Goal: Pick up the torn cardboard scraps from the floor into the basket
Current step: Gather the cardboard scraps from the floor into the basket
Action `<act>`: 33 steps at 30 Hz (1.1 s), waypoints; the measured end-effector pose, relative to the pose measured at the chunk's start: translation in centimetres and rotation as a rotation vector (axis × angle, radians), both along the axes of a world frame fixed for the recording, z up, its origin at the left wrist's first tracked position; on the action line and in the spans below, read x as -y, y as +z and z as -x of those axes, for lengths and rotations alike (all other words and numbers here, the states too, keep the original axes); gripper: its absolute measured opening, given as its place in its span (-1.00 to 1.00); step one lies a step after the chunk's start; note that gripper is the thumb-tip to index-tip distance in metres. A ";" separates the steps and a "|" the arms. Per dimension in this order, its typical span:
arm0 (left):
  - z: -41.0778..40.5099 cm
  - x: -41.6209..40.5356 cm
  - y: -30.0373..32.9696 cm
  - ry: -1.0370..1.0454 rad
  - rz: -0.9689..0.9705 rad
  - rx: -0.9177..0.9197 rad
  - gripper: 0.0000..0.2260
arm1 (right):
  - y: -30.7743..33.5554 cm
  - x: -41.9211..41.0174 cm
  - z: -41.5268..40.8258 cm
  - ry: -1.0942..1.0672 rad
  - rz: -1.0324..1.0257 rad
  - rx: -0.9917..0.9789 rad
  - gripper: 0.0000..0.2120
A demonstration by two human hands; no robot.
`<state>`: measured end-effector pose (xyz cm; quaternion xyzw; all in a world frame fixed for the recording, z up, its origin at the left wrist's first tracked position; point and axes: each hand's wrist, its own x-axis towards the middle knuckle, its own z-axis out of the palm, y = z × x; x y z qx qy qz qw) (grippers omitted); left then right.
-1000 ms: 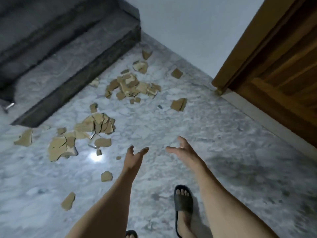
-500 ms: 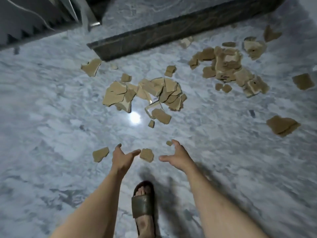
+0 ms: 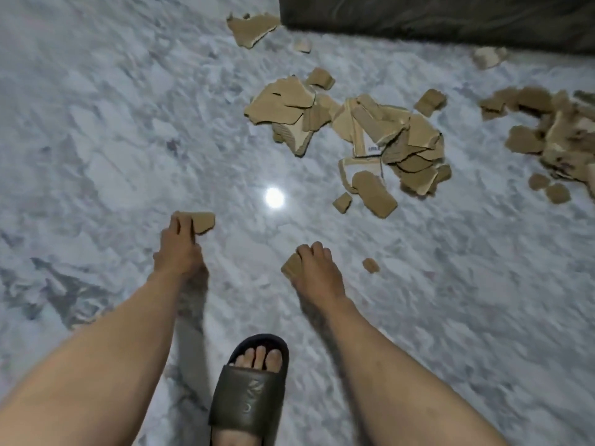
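Head view, looking straight down at my two bare arms reaching to a pale marbled floor (image 3: 96,140). My left hand (image 3: 178,247) is down on the floor, its fingers curled over the near edge of a small torn cardboard scrap (image 3: 203,221), gripping it. My right hand (image 3: 317,272) is lower and to the right, fingers bent down onto a second small scrap (image 3: 292,266) that pokes out at its left side; it seems to pinch that piece against the floor. A tiny brown scrap (image 3: 371,265) lies just to the right of my right hand, apart from it. Between my forearms, near the bottom, my foot sits in a dark slide sandal (image 3: 249,394). A round bright light reflection (image 3: 274,197) shines on the floor just beyond my hands. Farther off and to the right lies a large heap of overlapping cardboard pieces (image 3: 370,130), with another heap (image 3: 553,130) at the far right edge. A jagged loose piece (image 3: 251,27) lies at the far top, beside the dark stone step (image 3: 434,17). The basket is nowhere in this view.
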<state>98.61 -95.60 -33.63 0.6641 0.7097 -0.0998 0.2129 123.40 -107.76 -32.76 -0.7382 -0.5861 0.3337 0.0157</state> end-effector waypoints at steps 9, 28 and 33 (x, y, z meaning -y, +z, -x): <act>-2.5 0.2 0.6 -0.016 0.073 0.023 -0.59 | 2.7 0.0 -6.2 -0.596 -0.016 -0.390 -0.70; -25.8 1.2 3.6 -0.353 0.068 0.262 -0.60 | 0.5 3.2 -11.3 -0.659 0.088 -0.032 -0.82; -27.5 -0.6 1.2 -0.405 0.025 0.284 -0.65 | 1.0 -1.2 -15.1 -0.872 -0.056 -0.292 -0.81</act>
